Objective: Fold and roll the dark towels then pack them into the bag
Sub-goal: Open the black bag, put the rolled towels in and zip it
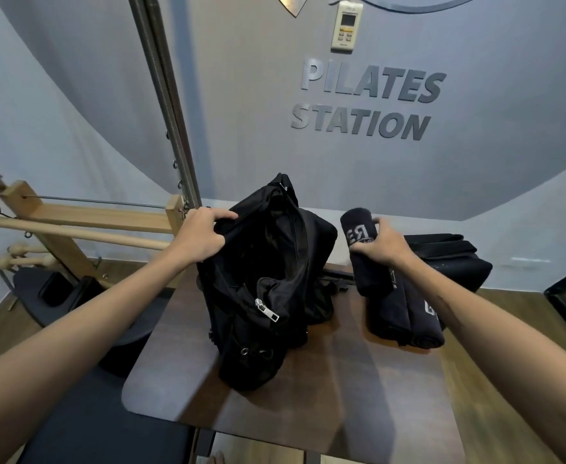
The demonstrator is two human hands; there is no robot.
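Black bag [268, 283] sits open on the brown surface [342, 390], zipper pull hanging at front. Left hand [204, 234] grips the bag's left rim, fingers curled over the fabric, holding the mouth open. Right hand [380, 244] holds a rolled dark towel [358, 229] just right of the bag, fingers wrapped round it. More rolled towels [405, 316] lie below that hand; folded dark towels [452, 259] behind it.
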